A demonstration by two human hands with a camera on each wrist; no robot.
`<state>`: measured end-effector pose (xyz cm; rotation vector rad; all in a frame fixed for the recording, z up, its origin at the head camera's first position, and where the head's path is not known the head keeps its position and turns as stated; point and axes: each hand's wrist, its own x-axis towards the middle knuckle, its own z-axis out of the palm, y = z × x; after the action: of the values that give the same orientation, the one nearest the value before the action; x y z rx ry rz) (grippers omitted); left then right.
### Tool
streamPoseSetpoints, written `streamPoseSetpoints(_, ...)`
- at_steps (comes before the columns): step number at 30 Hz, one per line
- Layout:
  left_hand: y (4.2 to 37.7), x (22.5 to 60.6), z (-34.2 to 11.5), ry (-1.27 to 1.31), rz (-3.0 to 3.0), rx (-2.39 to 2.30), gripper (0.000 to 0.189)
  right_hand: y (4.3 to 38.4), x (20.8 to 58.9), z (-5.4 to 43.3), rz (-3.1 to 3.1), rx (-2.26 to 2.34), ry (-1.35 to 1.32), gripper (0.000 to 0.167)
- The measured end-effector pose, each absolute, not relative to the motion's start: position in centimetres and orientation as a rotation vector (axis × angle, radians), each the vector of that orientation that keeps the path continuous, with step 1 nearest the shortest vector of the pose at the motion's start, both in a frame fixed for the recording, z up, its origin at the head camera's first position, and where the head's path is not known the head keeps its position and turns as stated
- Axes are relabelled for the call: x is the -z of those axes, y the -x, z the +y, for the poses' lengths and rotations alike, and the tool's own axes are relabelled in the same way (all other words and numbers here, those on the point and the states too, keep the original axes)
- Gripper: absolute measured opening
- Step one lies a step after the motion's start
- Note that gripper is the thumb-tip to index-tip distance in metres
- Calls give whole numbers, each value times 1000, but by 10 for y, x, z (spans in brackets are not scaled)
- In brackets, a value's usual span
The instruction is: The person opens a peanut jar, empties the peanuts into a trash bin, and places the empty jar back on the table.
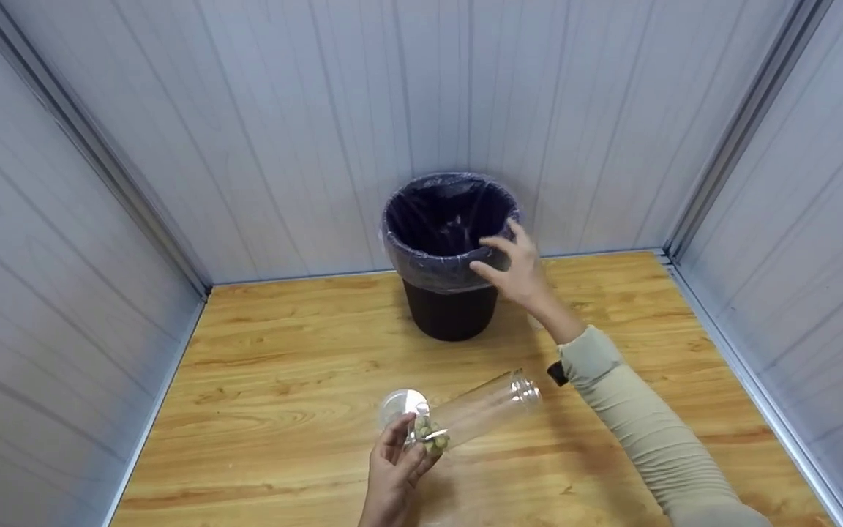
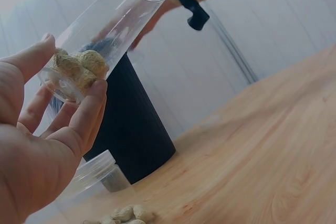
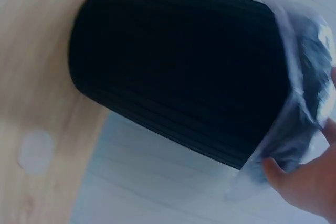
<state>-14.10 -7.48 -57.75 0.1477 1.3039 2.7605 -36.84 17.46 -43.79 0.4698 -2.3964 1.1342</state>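
My left hand (image 1: pixel 396 465) grips the bottom end of a clear plastic jar (image 1: pixel 491 410), tilted with its threaded mouth up and to the right. Several unshelled peanuts (image 2: pixel 81 69) lie at the jar's base, between the thumb and fingers. My right hand (image 1: pixel 520 271) is at the right side of the bin's rim, its fingers spread and loosely bent with nothing seen between them. The black trash bin (image 1: pixel 451 315) has a thin purplish see-through liner (image 3: pixel 294 124) folded over its rim. Inside, a small pale scrap (image 1: pixel 454 223) shows against the dark liner.
Another clear jar (image 2: pixel 107 169) with a threaded neck stands on the wooden surface (image 1: pixel 282 410), peanuts (image 2: pixel 128 214) visible low in it. Behind the right forearm lies a whitish round disc (image 3: pixel 35 151). Pale panel walls (image 1: pixel 282 132) enclose the back and both sides.
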Motion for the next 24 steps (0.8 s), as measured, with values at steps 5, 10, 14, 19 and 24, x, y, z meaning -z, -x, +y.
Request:
streamPoseSetpoints(5,137,574,-73,-133,1275,-2788,38,371,452,168,-2298,-1168,-454,35)
streamPoseSetpoints(10,140,557,-73,-21,1298,-2822,38,373,457,167,-2249,-1225,-450,36)
streamPoseSetpoints(14,151,533,-78,89,1372,-2866,39,374,459,166,-2206,-1260,-448,36)
streamPoseSetpoints(19,175,505,-85,81,1598,-2921,45,376,462,165,-2139,-1304,-467,35)
streamPoseSetpoints(24,201,483,-93,-49,1793,-2996,48,377,466,163,-2128,-1324,-465,34)
